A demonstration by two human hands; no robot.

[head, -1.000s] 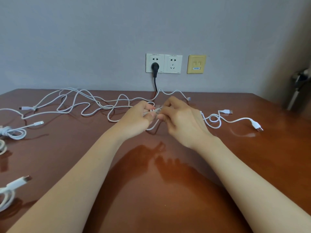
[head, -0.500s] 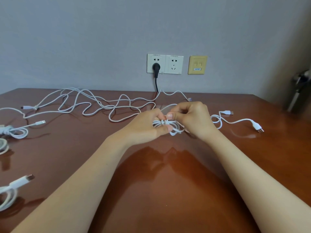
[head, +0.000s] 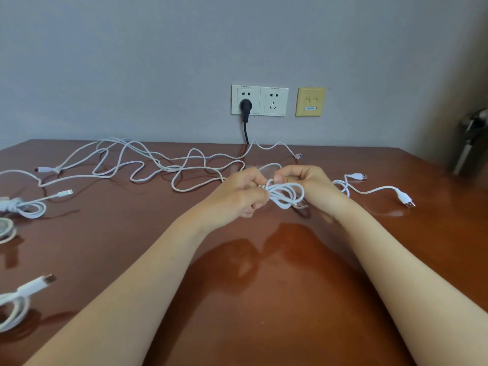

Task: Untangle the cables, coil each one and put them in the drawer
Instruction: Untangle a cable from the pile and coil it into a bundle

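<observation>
Over the middle of the glossy red-brown wooden surface (head: 237,299), the left hand (head: 237,196) and the right hand (head: 310,184) both grasp a small coil of thin white cable (head: 286,198) with curled fingers. Long tangled white cables (head: 148,165) lie at ten o'clock from the hands.

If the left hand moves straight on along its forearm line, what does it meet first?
The left hand would probably meet the right hand first, just past the white coil both grip; depth is unclear.
</observation>
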